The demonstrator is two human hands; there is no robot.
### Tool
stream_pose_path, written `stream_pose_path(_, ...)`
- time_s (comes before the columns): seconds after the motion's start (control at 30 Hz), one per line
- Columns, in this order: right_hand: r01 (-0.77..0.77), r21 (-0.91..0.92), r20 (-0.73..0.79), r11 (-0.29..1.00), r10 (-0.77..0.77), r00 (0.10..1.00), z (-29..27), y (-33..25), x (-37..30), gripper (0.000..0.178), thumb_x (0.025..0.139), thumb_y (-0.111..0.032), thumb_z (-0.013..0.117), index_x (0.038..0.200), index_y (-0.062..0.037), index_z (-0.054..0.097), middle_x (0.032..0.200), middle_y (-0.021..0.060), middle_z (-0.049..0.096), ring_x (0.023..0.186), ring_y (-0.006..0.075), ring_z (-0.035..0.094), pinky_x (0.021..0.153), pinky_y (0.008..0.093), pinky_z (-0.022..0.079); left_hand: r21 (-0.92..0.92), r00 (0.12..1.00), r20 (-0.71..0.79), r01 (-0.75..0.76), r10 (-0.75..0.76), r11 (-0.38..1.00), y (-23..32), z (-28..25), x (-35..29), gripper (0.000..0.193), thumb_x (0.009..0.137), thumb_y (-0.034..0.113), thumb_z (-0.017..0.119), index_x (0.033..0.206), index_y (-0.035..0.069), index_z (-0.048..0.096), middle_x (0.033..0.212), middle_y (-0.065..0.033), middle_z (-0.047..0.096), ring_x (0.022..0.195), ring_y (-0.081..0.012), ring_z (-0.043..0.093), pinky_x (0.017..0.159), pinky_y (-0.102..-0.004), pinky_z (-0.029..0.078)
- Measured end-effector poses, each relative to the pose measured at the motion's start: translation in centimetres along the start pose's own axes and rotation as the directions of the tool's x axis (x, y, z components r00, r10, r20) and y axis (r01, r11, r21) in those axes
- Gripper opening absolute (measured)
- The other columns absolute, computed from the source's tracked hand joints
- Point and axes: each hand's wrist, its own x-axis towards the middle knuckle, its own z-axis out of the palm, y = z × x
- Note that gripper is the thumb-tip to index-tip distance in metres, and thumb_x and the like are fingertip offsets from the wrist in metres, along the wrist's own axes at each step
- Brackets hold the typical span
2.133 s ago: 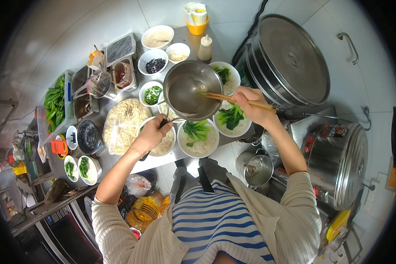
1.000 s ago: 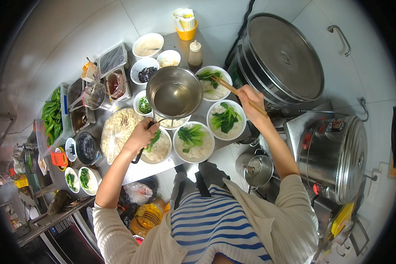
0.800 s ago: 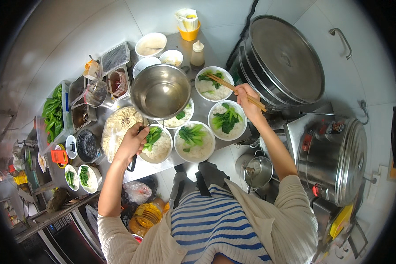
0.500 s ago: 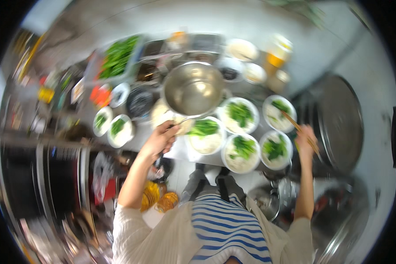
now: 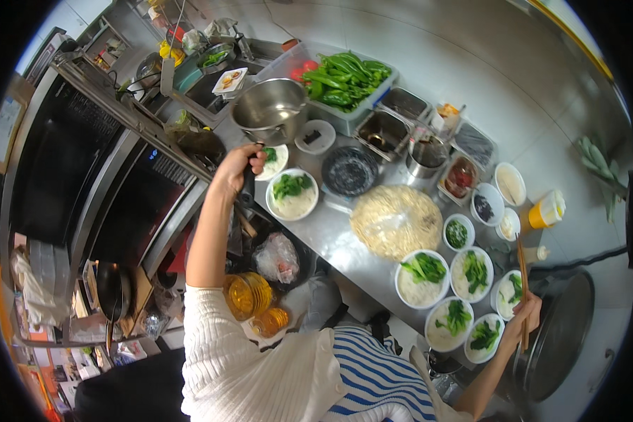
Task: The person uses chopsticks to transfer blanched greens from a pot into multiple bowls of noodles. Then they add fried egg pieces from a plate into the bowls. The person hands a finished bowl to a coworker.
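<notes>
My left hand [image 5: 238, 169] is closed round the dark handle of a steel saucepan [image 5: 269, 116], whose visible inside looks bare. The pan hangs by the left end of the counter, partly over a white bowl [image 5: 277, 166]; a second white bowl [image 5: 291, 208] stands just nearer. At the right, my right hand [image 5: 526, 316] grips a pair of wooden chopsticks [image 5: 521, 271] with their tips upward. Beside it stand several white bowls [image 5: 448, 339] of pale food topped with green leafy vegetables [image 5: 456, 316]. The nearest, a bowl [image 5: 498, 304], is partly hidden by that hand.
Behind lie a plastic tub of green peppers [image 5: 344, 81], a black round container [image 5: 350, 171] and steel sauce trays [image 5: 383, 133]. A bag of pale noodles [image 5: 397, 221] covers the counter's middle. A large dark lid or pot [image 5: 559, 337] stands right; oil bottles [image 5: 247, 295] sit below.
My view has turned left. The saucepan in my left hand has moved left, from behind the main bowls to the two left-end bowls. The chopsticks' tips have left the right-hand bowl.
</notes>
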Motion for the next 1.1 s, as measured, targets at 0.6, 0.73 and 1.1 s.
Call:
stream_pose_path(0.6, 0.245, -0.307, 0.178, 0.92, -0.197, 0.964, 23.1, -26.3, 5.2, 0.04, 0.097, -0.034, 0.04, 0.086, 0.0007, 0.057, 0.065, 0.0081, 0.05, 0.05, 0.0151, 0.046, 0.048, 0.0285, 0.036, 0.842, 0.424, -0.088, 0.515, 0.901, -0.16, 21.9, -37.8, 44.3, 0.015, 0.086, 0.014, 0.052, 0.087, 0.001, 0.058, 0.082, -0.0148, 0.067, 0.074, -0.0284, 0.068, 0.061, -0.0368, 0.056)
stream_pose_path(0.73, 0.25, -0.354, 0.269, 0.901, -0.157, 0.95, 24.8, -28.1, 5.4, 0.049, 0.098, -0.042, 0.037, 0.085, 0.0021, 0.054, 0.07, 0.0142, 0.052, 0.058, 0.0264, 0.052, 0.054, 0.0355, 0.04, 0.665, 0.373, 0.01, 0.69, 0.928, -0.284, 23.3, -39.5, 46.1, 0.012, 0.088, 0.015, 0.051, 0.088, 0.004, 0.058, 0.079, -0.0107, 0.066, 0.07, -0.022, 0.069, 0.054, -0.03, 0.055)
stream_pose_path(1.1, 0.328, 0.015, 0.277, 0.945, -0.319, 0.906, 31.5, -32.8, 6.5, 0.033, 0.093, -0.031, 0.05, 0.096, 0.0, 0.061, 0.082, 0.0171, 0.063, 0.065, 0.0272, 0.06, 0.061, 0.0353, 0.047, 0.961, 0.41, -0.263, 0.036, 0.873, 0.273, 14.8, -35.9, 43.0, 0.024, 0.084, 0.011, 0.054, 0.103, -0.004, 0.052, 0.096, -0.0274, 0.061, 0.093, -0.0432, 0.059, 0.079, -0.0488, 0.046)
